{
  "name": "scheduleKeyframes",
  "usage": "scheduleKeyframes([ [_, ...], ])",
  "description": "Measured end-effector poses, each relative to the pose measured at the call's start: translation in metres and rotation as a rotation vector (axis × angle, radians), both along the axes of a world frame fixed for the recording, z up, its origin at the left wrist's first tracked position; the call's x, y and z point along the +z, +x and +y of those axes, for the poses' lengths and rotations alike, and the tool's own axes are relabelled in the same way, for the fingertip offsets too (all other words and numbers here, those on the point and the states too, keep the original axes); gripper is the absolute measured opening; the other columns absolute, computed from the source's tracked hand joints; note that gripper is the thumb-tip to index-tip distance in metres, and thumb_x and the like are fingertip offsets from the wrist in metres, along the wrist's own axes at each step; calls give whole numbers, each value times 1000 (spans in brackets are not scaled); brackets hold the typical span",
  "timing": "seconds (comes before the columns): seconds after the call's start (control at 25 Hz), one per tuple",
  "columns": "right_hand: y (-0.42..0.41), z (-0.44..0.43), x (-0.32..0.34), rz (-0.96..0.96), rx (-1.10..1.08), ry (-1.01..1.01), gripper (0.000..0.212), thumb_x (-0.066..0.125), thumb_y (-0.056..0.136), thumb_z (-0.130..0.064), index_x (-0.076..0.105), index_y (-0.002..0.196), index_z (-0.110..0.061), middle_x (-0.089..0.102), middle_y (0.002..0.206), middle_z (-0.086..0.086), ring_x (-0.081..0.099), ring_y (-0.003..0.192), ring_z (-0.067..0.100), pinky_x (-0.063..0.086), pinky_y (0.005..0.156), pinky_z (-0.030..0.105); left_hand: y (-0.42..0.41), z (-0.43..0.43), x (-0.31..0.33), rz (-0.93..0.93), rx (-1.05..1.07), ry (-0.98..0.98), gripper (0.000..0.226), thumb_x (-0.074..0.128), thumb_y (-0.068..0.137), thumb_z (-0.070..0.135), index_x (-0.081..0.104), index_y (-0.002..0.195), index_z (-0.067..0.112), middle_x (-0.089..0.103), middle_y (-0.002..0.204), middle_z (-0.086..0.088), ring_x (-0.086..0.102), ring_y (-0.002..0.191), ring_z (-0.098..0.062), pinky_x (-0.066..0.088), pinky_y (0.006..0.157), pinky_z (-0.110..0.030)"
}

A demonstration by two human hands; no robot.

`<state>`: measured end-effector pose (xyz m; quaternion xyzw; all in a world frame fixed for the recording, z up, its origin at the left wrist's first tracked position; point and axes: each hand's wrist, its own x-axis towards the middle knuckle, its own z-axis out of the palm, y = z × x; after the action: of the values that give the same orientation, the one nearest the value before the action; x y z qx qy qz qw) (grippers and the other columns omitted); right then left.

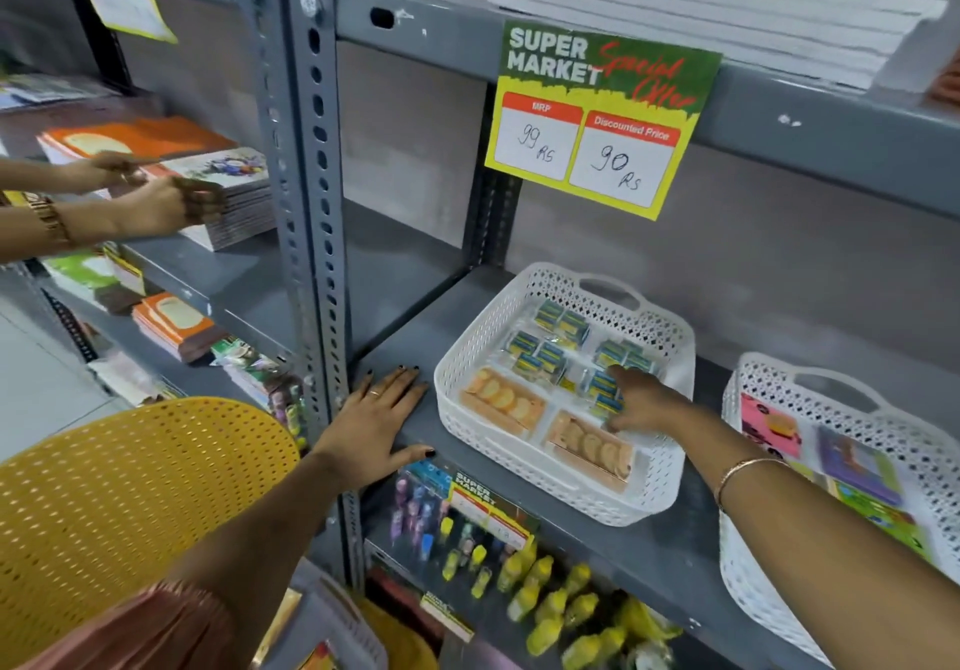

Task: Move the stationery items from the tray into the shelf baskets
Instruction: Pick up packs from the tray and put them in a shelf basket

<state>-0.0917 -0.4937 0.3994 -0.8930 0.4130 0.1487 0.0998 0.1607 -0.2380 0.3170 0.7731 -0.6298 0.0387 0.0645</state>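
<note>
Two white baskets on the grey shelf (649,565): near-left basket (467,409) with blue-and-yellow packets (550,352) at the far side and orange packs (501,402) nearer; right basket (748,565) with colourful items. Right hand (641,402) inside the left basket, fingers loosely spread over a blue packet at the right, pressing or gripping, cannot tell which. Left hand (376,422) flat and open on the shelf edge, empty. Yellow tray (130,503) low at near left. Likely risks: nudging neat rows askew with the spread fingers, or dragging the light basket toward the near edge. Another person's hands (156,191) at far left, well apart.
</note>
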Motion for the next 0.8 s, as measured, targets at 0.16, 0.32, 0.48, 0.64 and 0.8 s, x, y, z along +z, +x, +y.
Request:
scheduleKeyframes([
  [0.16, 1, -2, -6, 2, 38, -43, 85, 69, 77, -29, 18, 144, -16, 46, 133, 19, 49, 116, 32, 46, 91, 34, 0, -1, -1, -14, -7, -21, 92, 19, 78, 76, 25, 145, 14, 28, 154, -8, 21, 142, -23, 11, 116, -47],
  [0.32, 1, -1, -6, 18, 10, -19, 84, 70, 77, -30, 19, 143, -18, 44, 133, 20, 47, 118, 33, 45, 90, 35, -1, -1, -2, -56, 2, -22, 92, 17, 78, 75, 25, 145, 13, 25, 155, -9, 19, 142, -24, 12, 117, -47],
  [0.48, 14, 22, 13, -145, 43, -127, 80, 70, 78, -35, 28, 141, -11, 43, 141, 19, 42, 127, 34, 44, 100, 42, -1, 0, 0, -68, 14, 8, 87, 24, 83, 73, 19, 147, 14, 21, 156, -8, 14, 143, -22, 9, 118, -46],
  [0.64, 58, 90, 46, -755, 141, -299, 36, 62, 84, -29, 54, 116, -15, 61, 114, 7, 57, 103, 23, 45, 75, 32, -15, 20, 3, -42, 0, -56, 75, 31, 91, 60, 26, 144, 8, 27, 154, -12, 20, 143, -25, 10, 116, -46],
  [0.8, 99, 178, 35, -930, 455, -237, 25, 58, 84, -17, 59, 107, -10, 64, 100, 8, 59, 94, 25, 48, 72, 33, -44, 97, -45, 106, 191, -71, 79, 11, 93, 59, 40, 136, -1, 36, 147, -20, 27, 137, -39, 26, 106, -59],
])
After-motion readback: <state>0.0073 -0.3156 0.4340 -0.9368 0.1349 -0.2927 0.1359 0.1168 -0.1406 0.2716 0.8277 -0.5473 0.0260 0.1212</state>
